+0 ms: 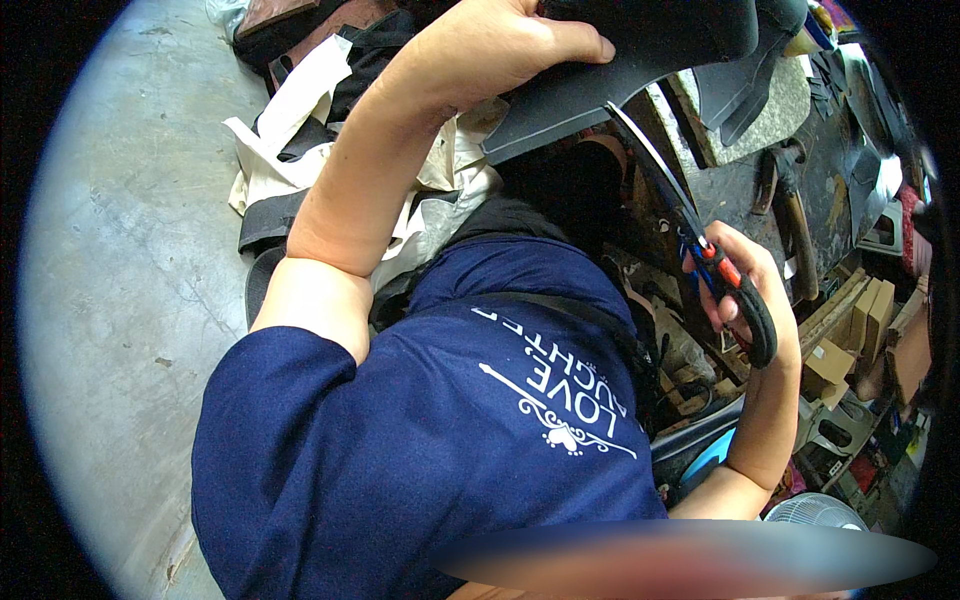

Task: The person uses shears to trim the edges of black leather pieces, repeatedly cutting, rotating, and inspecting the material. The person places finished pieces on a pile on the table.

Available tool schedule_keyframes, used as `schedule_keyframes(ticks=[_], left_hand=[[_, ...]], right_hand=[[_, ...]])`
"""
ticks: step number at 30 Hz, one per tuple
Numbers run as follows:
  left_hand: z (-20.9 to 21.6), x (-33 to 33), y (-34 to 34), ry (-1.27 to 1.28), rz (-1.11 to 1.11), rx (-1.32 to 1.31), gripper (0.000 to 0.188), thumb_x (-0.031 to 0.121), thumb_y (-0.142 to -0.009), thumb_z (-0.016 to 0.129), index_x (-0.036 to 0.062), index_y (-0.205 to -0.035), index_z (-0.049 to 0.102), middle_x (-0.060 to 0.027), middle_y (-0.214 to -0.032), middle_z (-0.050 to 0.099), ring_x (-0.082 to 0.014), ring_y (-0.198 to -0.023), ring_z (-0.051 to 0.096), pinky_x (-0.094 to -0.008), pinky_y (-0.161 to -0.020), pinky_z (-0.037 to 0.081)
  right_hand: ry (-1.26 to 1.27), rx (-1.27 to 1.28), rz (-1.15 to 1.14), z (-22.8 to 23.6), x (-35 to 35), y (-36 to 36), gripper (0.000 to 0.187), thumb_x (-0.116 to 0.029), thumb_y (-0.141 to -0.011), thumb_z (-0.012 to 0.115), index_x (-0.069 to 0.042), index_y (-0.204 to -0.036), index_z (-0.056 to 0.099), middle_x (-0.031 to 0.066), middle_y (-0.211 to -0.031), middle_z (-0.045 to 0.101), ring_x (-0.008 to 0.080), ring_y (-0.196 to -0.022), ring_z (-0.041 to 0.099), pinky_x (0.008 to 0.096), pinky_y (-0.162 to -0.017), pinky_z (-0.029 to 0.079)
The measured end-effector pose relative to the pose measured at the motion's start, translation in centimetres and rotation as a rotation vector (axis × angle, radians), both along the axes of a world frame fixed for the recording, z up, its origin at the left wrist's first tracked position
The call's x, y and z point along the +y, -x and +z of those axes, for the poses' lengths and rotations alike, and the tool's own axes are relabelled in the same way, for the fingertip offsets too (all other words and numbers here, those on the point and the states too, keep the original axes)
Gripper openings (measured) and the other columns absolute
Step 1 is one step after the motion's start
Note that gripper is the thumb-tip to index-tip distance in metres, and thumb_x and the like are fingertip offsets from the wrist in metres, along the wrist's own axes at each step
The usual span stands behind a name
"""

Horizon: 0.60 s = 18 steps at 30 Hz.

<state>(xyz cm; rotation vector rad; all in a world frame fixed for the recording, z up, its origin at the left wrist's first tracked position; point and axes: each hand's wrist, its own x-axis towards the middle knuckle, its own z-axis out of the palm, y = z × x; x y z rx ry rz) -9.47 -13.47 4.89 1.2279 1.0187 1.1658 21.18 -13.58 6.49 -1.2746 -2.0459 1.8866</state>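
Observation:
My left hand (500, 45) grips a black sheet (640, 60) of smooth, flexible material near the top of the view. Its thumb lies over the sheet; the other fingers are mostly hidden. My right hand (740, 265) is closed round the scissors (727, 268), which have red and black handles. The long blade slants up and left, and its tip is by the sheet's lower edge. Whether the tip touches the sheet I cannot tell.
A dark workbench on the right bears a pale stone slab (775, 125) and a hammer (793, 215). Cardboard boxes (828, 368) and wood pieces are below it. Cream and black cloth scraps (290, 150) lie left of my lap. A fan (815, 512) stands at the lower right.

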Motion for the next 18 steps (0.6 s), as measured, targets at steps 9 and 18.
schedule_keyframes(ticks=[9, 18], left_hand=[[-0.14, -0.02, 0.14, 0.000, 0.007, -0.042, 0.027, 0.001, -0.082, 0.061, -0.0044, -0.108, 0.064, -0.0031, -0.092, 0.068, -0.0092, -0.080, 0.060, -0.0245, -0.074, 0.048], [-0.34, 0.18, 0.21, -0.015, 0.007, -0.051, 0.026, 0.001, -0.082, 0.061, -0.0050, -0.107, 0.064, -0.0031, -0.091, 0.068, -0.0091, -0.080, 0.060, -0.0242, -0.074, 0.049]], right_hand=[[0.033, -0.012, 0.051, 0.20, 0.44, -0.27, 0.080, -0.072, -0.060, 0.075, -0.001, -0.093, 0.057, -0.0019, -0.077, 0.052, 0.0066, -0.066, 0.048, 0.0216, -0.059, 0.037], [0.019, 0.015, -0.021, 0.13, -0.27, 0.18, 0.091, -0.086, -0.055, 0.066, -0.002, -0.088, 0.057, -0.0060, -0.058, 0.048, 0.0018, -0.044, 0.045, 0.0167, -0.041, 0.031]])
